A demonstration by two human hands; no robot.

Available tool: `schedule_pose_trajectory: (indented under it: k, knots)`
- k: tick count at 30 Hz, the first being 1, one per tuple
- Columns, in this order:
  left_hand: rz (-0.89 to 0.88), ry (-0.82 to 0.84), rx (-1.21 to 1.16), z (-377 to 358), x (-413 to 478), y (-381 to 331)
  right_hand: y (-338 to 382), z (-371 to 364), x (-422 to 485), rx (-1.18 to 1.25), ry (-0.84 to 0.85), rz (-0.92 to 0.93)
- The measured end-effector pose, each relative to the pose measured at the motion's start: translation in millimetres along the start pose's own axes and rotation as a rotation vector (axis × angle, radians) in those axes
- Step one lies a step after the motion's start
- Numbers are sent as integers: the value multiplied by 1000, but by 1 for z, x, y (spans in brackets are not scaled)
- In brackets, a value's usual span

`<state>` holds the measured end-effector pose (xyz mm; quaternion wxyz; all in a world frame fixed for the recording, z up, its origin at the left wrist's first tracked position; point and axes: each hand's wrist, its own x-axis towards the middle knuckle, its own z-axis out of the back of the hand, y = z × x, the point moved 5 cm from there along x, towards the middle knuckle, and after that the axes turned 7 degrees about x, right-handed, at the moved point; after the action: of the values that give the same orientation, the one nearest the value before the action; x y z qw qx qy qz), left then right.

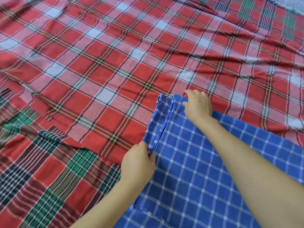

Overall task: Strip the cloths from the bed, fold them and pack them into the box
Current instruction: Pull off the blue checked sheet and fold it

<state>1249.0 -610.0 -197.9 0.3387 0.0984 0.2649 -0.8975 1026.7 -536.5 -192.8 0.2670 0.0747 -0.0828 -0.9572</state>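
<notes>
A blue cloth with white checks [189,175] lies at the lower right, on top of the other cloths, with layered edges along its left side. My left hand [139,163] pinches that left edge near its middle. My right hand [197,106] holds the far corner of the blue cloth, its fingers curled over it. A large red plaid cloth [131,63] covers most of the bed. Under it, at the lower left, lies a red and green plaid cloth [41,186]. The box is not in view.
Another strip of red and green plaid [263,17] shows at the far right top. A pale blue fabric [294,5] peeks in at the top right corner. The cloths fill the whole view.
</notes>
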Motion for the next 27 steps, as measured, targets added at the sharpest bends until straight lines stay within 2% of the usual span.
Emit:
schedule_pose_trajectory:
  k: [2, 3, 9, 12, 15, 19, 21, 23, 25, 27]
  knots:
    - [49, 60, -74, -4, 2, 0, -9, -2, 10, 46, 80, -17]
    - [58, 76, -113, -5, 3, -1, -11, 0, 12, 89, 64, -9]
    - [-92, 137, -358, 11, -16, -9, -27, 47, -11, 456, -287, 31]
    - [-117, 87, -485, 29, -34, -2, -21, 70, -16, 615, -305, 53]
    - [-41, 20, -475, 31, -28, 23, 6, 58, 2, 522, -210, 45]
    - [55, 108, -334, 11, -11, 41, 22, 2, 17, 366, 6, -123]
    - [30, 136, -292, 7, -13, 38, 21, -14, 17, 342, 25, -173]
    - [6, 160, -309, 5, -19, 38, 21, -12, 17, 322, -8, -134]
    - [6, 271, -344, -3, -32, 49, 23, -3, 8, 287, -51, -74]
    - [33, 477, -452, -11, -49, 62, 22, 8, -14, 266, -89, -15]
